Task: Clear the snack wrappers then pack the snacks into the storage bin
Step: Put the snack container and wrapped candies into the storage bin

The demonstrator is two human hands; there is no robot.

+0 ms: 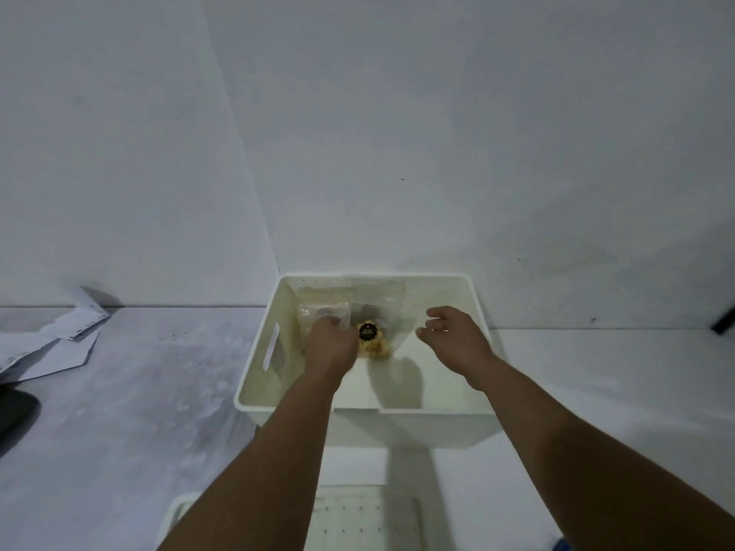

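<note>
A white storage bin [258, 375] stands on the floor against the wall. Inside, at its far end, lie clear plastic snack packs [324, 312]; one holds yellowish crumbly food under a round black label [368, 332]. My left hand [332, 346] reaches down into the bin and rests on the packs beside the labelled one; its fingertips are hidden, so its hold on a pack is unclear. My right hand [453, 336] hovers over the right part of the bin, fingers loosely curled, holding nothing.
White papers [51, 344] lie scattered on the grey floor at the left, by a dark object [14, 411] at the frame edge. A second white perforated bin or lid [366, 518] sits at the bottom, under my arms. A dark object [724, 322] pokes in at the right.
</note>
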